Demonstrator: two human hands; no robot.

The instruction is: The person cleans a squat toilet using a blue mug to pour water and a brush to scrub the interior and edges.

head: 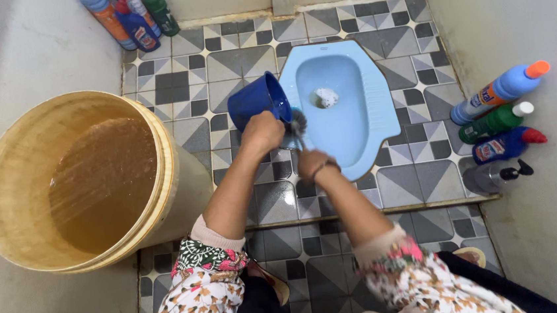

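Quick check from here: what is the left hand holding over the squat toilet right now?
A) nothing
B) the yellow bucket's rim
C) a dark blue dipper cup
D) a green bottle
C: the left hand grips a dark blue dipper cup tilted at the edge of the light blue squat toilet.

Evenly and softly lit, no hard shadows. Faint sheen on the water in the bucket (pixel 75 182). Sharp around the bucket, slightly blurred at the brush beside it, bowed walls toward frame edges.

A yellow water bucket (pixel 5 218) and 4 bottles (pixel 498 129) flank patterned tiles (pixel 187 84).
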